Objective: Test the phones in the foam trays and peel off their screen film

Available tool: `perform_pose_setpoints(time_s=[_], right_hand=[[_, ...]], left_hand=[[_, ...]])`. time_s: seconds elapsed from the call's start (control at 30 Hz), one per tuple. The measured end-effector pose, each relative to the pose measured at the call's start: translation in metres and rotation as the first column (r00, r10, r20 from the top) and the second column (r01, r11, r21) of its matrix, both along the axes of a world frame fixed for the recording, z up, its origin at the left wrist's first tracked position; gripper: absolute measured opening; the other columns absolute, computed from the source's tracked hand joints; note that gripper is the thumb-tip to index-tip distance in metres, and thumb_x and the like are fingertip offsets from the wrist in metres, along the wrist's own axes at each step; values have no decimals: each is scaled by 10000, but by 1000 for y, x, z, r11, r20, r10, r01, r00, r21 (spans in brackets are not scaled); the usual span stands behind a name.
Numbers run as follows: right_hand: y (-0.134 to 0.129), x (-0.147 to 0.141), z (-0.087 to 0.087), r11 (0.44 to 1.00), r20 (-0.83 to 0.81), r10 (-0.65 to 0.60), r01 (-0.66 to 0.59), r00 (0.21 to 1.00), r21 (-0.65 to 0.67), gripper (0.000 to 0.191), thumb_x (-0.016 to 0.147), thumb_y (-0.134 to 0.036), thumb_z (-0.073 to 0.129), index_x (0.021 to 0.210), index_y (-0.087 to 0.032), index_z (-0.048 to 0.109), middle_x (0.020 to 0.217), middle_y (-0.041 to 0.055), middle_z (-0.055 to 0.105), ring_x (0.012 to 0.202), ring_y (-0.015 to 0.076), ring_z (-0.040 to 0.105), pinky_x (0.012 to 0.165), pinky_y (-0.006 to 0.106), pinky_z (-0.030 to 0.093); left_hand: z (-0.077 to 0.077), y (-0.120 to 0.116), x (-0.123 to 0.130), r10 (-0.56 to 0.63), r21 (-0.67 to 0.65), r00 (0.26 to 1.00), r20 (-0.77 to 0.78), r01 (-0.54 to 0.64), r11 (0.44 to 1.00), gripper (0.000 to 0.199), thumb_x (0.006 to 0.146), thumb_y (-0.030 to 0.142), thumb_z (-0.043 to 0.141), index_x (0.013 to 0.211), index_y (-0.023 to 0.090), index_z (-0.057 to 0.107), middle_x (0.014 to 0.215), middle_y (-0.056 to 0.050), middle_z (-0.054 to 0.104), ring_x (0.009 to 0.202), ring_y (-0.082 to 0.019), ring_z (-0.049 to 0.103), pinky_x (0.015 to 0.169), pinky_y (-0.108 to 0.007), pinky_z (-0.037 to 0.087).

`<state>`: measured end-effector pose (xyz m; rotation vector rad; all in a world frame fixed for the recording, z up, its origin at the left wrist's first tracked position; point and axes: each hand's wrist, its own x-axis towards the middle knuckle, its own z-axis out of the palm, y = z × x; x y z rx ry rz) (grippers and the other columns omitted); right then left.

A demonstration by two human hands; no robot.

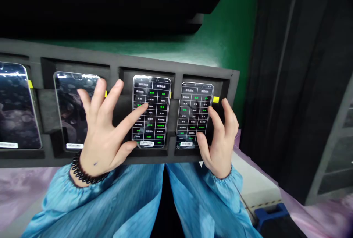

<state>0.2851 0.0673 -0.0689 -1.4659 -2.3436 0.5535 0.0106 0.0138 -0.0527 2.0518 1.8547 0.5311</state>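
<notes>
A dark foam tray (pixel 110 160) holds several phones in separate compartments. Two phones on the right, one near the middle (pixel 154 120) and one at the right end (pixel 193 120), show lit menus with white and green text. My left hand (pixel 106 131) has its fingers spread, the index fingertip on the middle phone's screen and the thumb at its lower left corner. My right hand (pixel 220 138) is open too, with its index finger at the right phone's right edge and its thumb at the lower right part of that phone.
Two dark-screened phones lie further left, one partly behind my left hand (pixel 68 113) and one at the frame's edge (pixel 16 109). Black equipment (pixel 110 6) spans the top. A dark curtain-like panel (pixel 278 65) stands right, a blue-handled object (pixel 271 214) lower right.
</notes>
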Motion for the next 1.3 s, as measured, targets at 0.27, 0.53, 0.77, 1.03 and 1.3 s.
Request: perform_pose_setpoints(time_s=[0.27, 0.53, 0.77, 1.03, 1.3], right_hand=[[-5, 5, -3, 996, -72, -71, 75, 995, 55, 529, 997, -330, 489, 1520, -290, 427, 1626, 74, 374, 1453, 360, 425, 1169, 572, 408], [-12, 10, -7, 976, -164, -106, 134, 981, 172, 360, 1003, -272, 470, 1289, -271, 688, 1527, 41, 512, 1309, 338, 574, 1060, 525, 520], [-14, 11, -5, 964, -131, -117, 145, 984, 224, 349, 1009, -244, 463, 1230, -264, 733, 1532, 32, 514, 1305, 326, 573, 1066, 521, 506], [-11, 6, -2, 977, -84, -104, 117, 991, 179, 409, 982, -186, 503, 1339, -298, 666, 1603, 21, 421, 1346, 335, 526, 1098, 507, 467], [-9, 6, -2, 980, -63, -105, 114, 992, 162, 407, 975, -177, 505, 1327, -309, 661, 1580, 33, 449, 1315, 326, 541, 1064, 513, 493]], left_hand=[[3, 0, 5, -52, 58, 998, -42, 54, 997, 553, 1028, 536, 188, 1553, 435, 331, 1728, 59, 63, 1611, -267, 9, 1278, -626, -62], [3, 1, 7, -212, 37, 969, -129, 219, 975, 547, 1019, 489, 285, 1563, 426, 296, 1720, 80, 76, 1608, -271, -31, 1265, -670, -84], [-2, 3, 6, -231, 42, 970, -74, 234, 971, 576, 1027, 512, 303, 1580, 350, 300, 1732, -35, 33, 1609, -285, -37, 1264, -604, -102], [0, 4, 8, -225, 32, 972, -70, 228, 973, 578, 1025, 518, 252, 1588, 389, 251, 1734, -12, 17, 1610, -265, -44, 1267, -592, -94], [-2, 2, 6, -225, -11, 968, -112, 225, 974, 592, 1015, 497, 293, 1594, 403, 216, 1732, 2, -15, 1607, -311, -34, 1252, -669, -66]])
